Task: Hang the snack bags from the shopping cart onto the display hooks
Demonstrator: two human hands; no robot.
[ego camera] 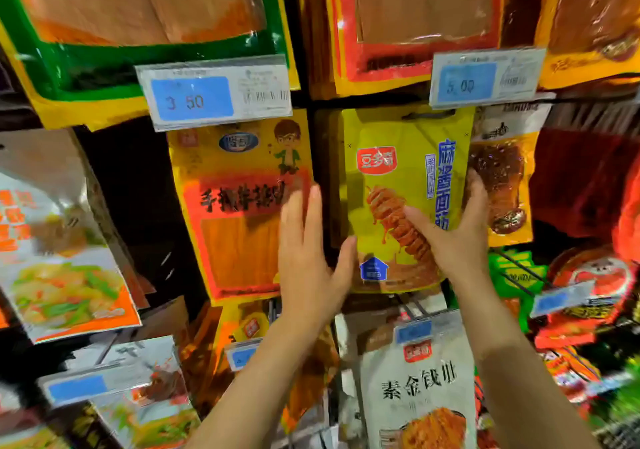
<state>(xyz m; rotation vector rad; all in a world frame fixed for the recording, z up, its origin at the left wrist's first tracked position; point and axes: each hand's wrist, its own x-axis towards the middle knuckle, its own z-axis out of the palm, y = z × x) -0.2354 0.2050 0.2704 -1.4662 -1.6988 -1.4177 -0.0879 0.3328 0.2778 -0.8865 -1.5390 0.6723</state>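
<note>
- Head view shows the yellow snack bag [405,185] held up against the display, between an orange-and-yellow bag [239,206] on the left and a clear-fronted bag of dark snack [502,185] on the right.
- Right hand [453,227] grips the bag's lower right part: the thumb lies across the front, the other fingers curl round the right edge behind it.
- Left hand [308,251] is flat, fingers straight and close together, its thumb touching the bag's lower left edge while the fingers rest near the neighbouring orange bag.
- Step in hand, as I judge it: seating the bag on its hook. The hang slot at the top sits just under the 5.00 price tag [485,78]; whether the hook is through it cannot be told.
- Bag stands upright, long axis vertical, printed front toward the camera, slot end up.
- Next move likely calls for sliding the slot fully along the hook, then letting go and checking it hangs straight.
</note>
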